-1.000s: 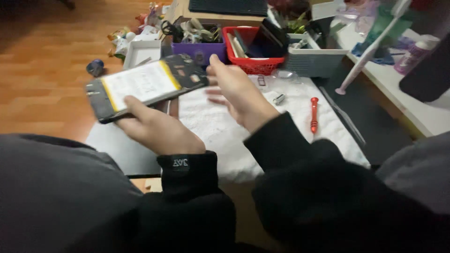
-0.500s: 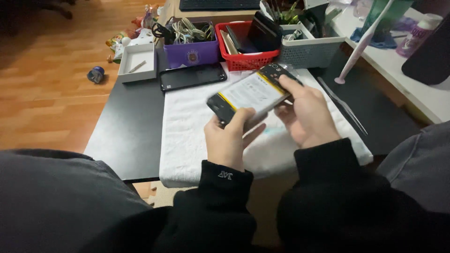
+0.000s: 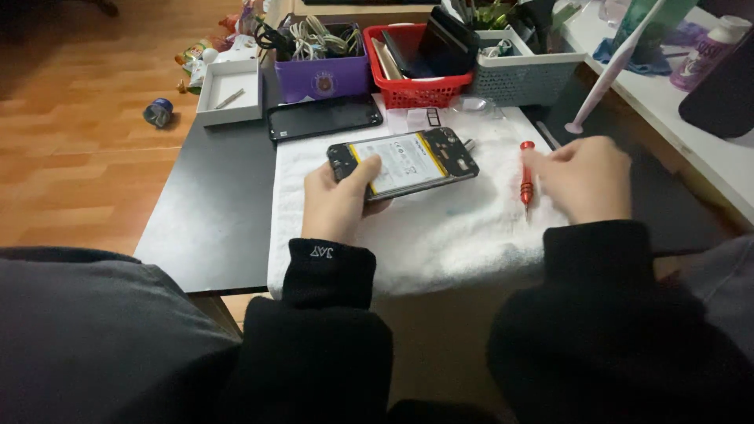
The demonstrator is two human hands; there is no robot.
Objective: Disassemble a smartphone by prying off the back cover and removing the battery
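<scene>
- Over the white towel [image 3: 440, 235], an opened black smartphone with its pale battery exposed [image 3: 404, 162] is held clamped in the left hand [image 3: 338, 200], lowered from the raised position seen a moment ago.
- Just right of it, the right hand [image 3: 585, 179], released from the phone, is loosely curled beside a slim red screwdriver [image 3: 526, 171]; contact cannot be told.
- Beyond both hands, a red plastic basket [image 3: 420, 78] is seen.

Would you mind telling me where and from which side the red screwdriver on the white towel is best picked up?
Grip the red screwdriver around the middle of its slim handle, coming from above on its right side, where the right hand is. It lies flat on the white towel, lengthwise away from the person, so thumb and fingers can probably pinch across it. The left hand holds the opened phone.
</scene>
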